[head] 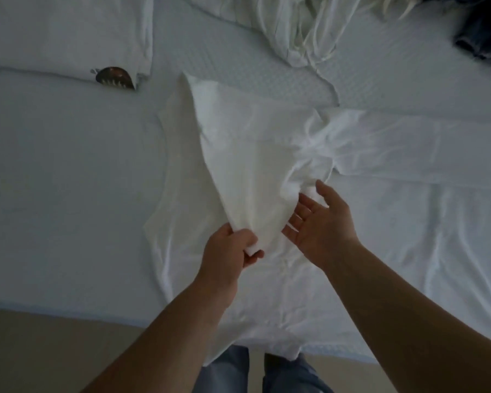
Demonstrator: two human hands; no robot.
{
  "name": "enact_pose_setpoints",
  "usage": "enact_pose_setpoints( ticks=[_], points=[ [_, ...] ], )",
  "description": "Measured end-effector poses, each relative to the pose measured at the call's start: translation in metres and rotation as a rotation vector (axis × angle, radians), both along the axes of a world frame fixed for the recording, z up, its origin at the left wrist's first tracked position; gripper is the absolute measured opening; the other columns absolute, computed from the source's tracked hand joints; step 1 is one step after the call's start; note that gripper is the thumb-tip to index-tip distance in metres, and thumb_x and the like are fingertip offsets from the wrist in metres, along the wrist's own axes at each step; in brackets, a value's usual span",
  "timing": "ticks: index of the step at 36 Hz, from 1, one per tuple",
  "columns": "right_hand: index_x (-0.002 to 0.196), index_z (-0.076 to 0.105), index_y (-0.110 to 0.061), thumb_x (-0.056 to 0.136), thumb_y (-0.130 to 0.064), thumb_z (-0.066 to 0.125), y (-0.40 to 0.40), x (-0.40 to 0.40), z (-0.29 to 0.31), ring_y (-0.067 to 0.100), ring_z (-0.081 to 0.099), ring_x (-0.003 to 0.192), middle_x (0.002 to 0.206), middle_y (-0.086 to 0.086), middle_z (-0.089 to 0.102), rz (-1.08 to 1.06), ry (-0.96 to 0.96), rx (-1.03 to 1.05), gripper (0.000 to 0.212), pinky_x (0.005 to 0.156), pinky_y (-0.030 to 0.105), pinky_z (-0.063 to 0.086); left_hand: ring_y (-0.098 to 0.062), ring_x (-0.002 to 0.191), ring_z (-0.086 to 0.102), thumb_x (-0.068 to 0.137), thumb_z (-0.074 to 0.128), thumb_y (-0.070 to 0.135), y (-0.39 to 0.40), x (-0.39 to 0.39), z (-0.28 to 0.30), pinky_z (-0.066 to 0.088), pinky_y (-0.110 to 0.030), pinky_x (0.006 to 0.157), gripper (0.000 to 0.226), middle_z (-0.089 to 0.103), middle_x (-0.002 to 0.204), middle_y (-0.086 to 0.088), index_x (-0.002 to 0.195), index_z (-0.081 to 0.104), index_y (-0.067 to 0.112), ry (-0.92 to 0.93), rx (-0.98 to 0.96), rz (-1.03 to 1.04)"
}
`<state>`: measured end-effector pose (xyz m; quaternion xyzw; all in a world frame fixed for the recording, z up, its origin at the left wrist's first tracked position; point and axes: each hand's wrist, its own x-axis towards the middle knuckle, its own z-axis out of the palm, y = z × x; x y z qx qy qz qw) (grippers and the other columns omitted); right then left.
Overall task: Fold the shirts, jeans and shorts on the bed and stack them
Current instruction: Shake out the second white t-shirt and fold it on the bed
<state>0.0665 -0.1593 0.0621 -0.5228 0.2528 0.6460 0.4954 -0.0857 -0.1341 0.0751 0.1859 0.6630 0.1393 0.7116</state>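
A white T-shirt (238, 154) lies spread across the bed (54, 194), its lower part hanging over the near edge. My left hand (227, 251) pinches a corner of the shirt's fabric and holds it lifted, so a triangular flap rises from the far side. My right hand (321, 222) is beside that flap, palm up with its fingers spread, touching the bunched cloth near the middle. A folded white shirt with a brown print (68, 38) lies at the far left. A heap of unfolded white garments (295, 26) sits at the back, with dark denim (485, 35) at the far right.
The bed's near edge runs across the bottom, with beige floor (54, 350) below it. My legs in jeans (255, 373) stand right against that edge. The bed's left side shows plain sheet.
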Motion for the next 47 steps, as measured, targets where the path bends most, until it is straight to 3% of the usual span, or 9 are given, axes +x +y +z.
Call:
enact_pose_setpoints(
  ticks=[7,18,22,25,29,34,40,43,47],
  points=[
    [0.104,0.062,-0.009,0.076,-0.004,0.070,-0.016,-0.018,-0.001,0.018,0.072,0.072,0.081,0.004,0.074,0.011,-0.155,-0.123,0.029,0.056,0.028,0.055,-0.011,0.046,0.060,0.074,0.056,0.002,0.009,-0.020,-0.024,0.047,-0.019,0.044,0.017,0.061,0.048,0.006,0.064,0.060,0.015,0.224,0.082,-0.203],
    [0.103,0.063,-0.010,0.080,-0.012,0.068,-0.047,-0.034,0.009,0.018,0.071,0.082,0.086,0.005,0.074,-0.037,-0.072,-0.193,0.023,0.066,0.029,0.053,-0.017,0.050,0.064,0.082,0.042,-0.004,0.009,-0.036,-0.012,0.049,-0.023,0.046,0.022,0.066,0.057,0.000,0.082,0.060,0.009,0.079,-0.029,-0.059],
    [0.091,0.067,-0.012,0.082,-0.013,0.068,-0.026,-0.010,0.004,0.016,0.067,0.074,0.083,0.004,0.071,-0.097,-0.193,-0.222,0.009,0.068,0.028,0.051,-0.016,0.057,0.067,0.081,0.046,-0.003,0.002,-0.031,-0.016,0.049,-0.022,0.051,0.021,0.069,0.064,0.000,0.083,0.063,0.010,0.054,-0.016,-0.194],
    [0.080,0.062,-0.011,0.077,-0.012,0.073,-0.023,0.001,0.004,0.012,0.056,0.052,0.061,0.002,0.058,-0.023,-0.192,-0.214,0.011,0.056,0.024,0.050,-0.016,0.059,0.067,0.083,0.048,-0.001,0.001,-0.027,-0.018,0.048,-0.022,0.054,0.018,0.070,0.066,-0.002,0.086,0.063,0.009,0.030,-0.025,-0.226],
    [0.083,0.064,-0.014,0.079,-0.013,0.071,-0.030,0.006,0.009,0.009,0.066,0.058,0.067,-0.003,0.070,0.174,-0.262,-0.174,0.008,0.053,0.022,0.051,-0.019,0.057,0.066,0.087,0.043,0.005,0.007,-0.024,-0.008,0.050,-0.023,0.051,0.018,0.070,0.067,-0.005,0.086,0.062,0.005,-0.116,-0.033,-0.078],
    [0.086,0.062,-0.012,0.082,-0.008,0.066,-0.036,0.010,0.017,0.015,0.068,0.068,0.079,0.002,0.070,0.156,-0.407,-0.171,0.007,0.052,0.024,0.052,-0.020,0.052,0.063,0.069,0.052,0.013,0.022,-0.019,0.013,0.053,-0.025,0.053,0.015,0.067,0.064,-0.009,0.072,0.066,0.008,-0.279,-0.054,0.125],
    [0.100,0.057,-0.024,0.083,-0.012,0.064,0.009,0.030,0.016,0.013,0.064,0.061,0.079,0.000,0.065,0.221,-0.757,-0.088,0.022,0.048,0.022,0.048,-0.016,0.057,0.066,0.091,0.044,0.019,0.078,0.011,0.003,0.051,-0.020,0.052,0.019,0.066,0.060,-0.004,0.079,0.057,0.011,-0.261,-0.037,0.183],
    [0.089,0.060,-0.021,0.087,-0.020,0.061,0.040,0.045,0.012,0.012,0.063,0.056,0.077,-0.001,0.066,0.197,-0.713,-0.020,0.003,0.051,0.024,0.048,-0.016,0.072,0.069,0.093,0.046,0.027,0.109,0.028,-0.009,0.047,-0.024,0.062,0.017,0.071,0.079,-0.002,0.093,0.057,0.014,-0.230,0.041,0.044],
    [0.103,0.060,-0.015,0.087,-0.031,0.062,0.061,0.052,-0.001,0.013,0.061,0.063,0.088,-0.001,0.061,0.138,-0.721,-0.113,0.023,0.058,0.026,0.052,-0.014,0.068,0.066,0.088,0.056,0.035,0.131,0.028,-0.017,0.045,-0.022,0.058,0.018,0.071,0.079,0.000,0.089,0.062,0.018,-0.096,0.122,-0.003]
  ],
)
